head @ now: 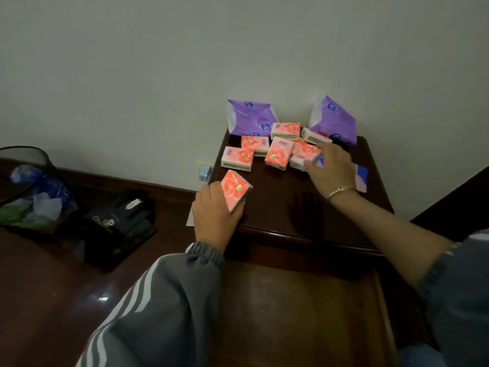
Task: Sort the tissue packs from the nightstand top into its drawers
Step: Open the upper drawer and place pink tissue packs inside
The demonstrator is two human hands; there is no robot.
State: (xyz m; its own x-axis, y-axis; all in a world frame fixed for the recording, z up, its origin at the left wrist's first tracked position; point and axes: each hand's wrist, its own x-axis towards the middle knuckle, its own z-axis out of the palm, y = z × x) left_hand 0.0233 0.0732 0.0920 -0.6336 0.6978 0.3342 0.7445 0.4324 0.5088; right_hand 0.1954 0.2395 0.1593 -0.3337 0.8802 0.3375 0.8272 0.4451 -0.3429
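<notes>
1. A pink tissue pack (236, 190) is held tilted in the left hand (214, 210) at the front left edge of the dark wooden table (277, 207). The grip is closed round the pack's lower end.
2. The right hand (330, 168) is stretched over the back of the table, fingers spread on another pink pack (304, 154) with the thumb at its near edge. Whether that grip has closed on the pack cannot be told.
3. More pink packs are seen clustered flat beside it: a middle pack (280, 154), a left pack (237, 158), one behind it (255, 145), and two rear packs (285, 129) (316, 136) near the wall.
4. Two purple packs (251, 117) (333, 120) are propped upright against the wall at the table's back corners. A blue-and-lilac pack (361, 176) is partly hidden behind the right wrist.
5. A drawer (383, 313) is shown pulled out below the table's front edge.
6. A bracelet (340, 191) is worn on the right wrist, and a grey sleeve (158, 300) with white stripes on the left arm.
7. On the floor to the left, a mesh bin (26, 160) filled with litter and a dark box (119, 221) are visible. A blue plug (204, 172) is seen at the wall socket.
</notes>
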